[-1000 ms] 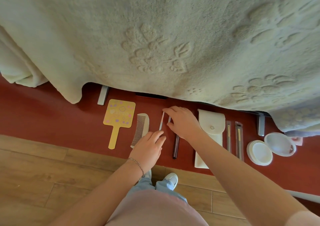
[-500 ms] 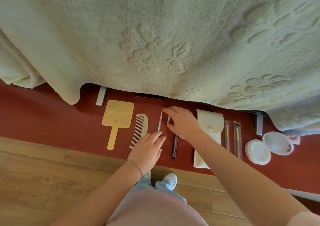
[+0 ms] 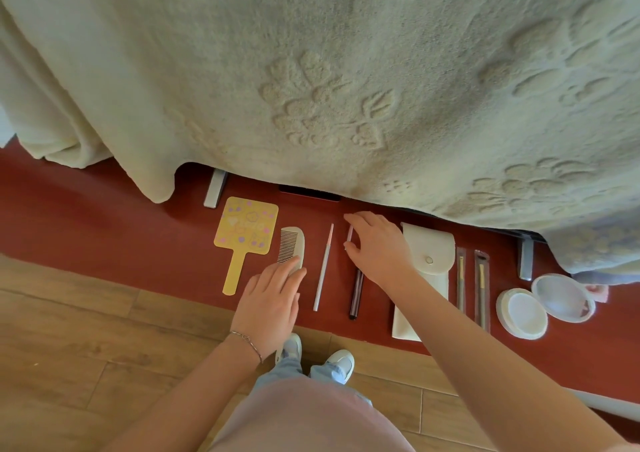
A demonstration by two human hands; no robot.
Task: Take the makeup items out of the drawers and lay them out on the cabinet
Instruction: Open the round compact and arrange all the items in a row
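Note:
On the red cabinet top (image 3: 104,240) lies a row of items: a yellow hand mirror (image 3: 245,235), a white comb (image 3: 292,245), a thin pale stick (image 3: 323,266), a dark pencil (image 3: 356,288), a white pouch (image 3: 427,271), two wrapped brushes (image 3: 471,288) and an open round compact (image 3: 545,302). My left hand (image 3: 272,304) rests flat, its fingertips touching the lower end of the comb. My right hand (image 3: 375,247) lies over the upper part of the dark pencil, with thumb and forefinger at its pink tip.
A thick cream blanket (image 3: 329,80) hangs over the back of the cabinet and hides what is behind. Grey metal brackets (image 3: 215,188) stand at its edge. Wooden floor (image 3: 69,347) and my shoes (image 3: 341,365) are below.
My left hand has slid left from the thin stick to the comb's end. The thin stick now lies free, apart from the pencil under my right hand.

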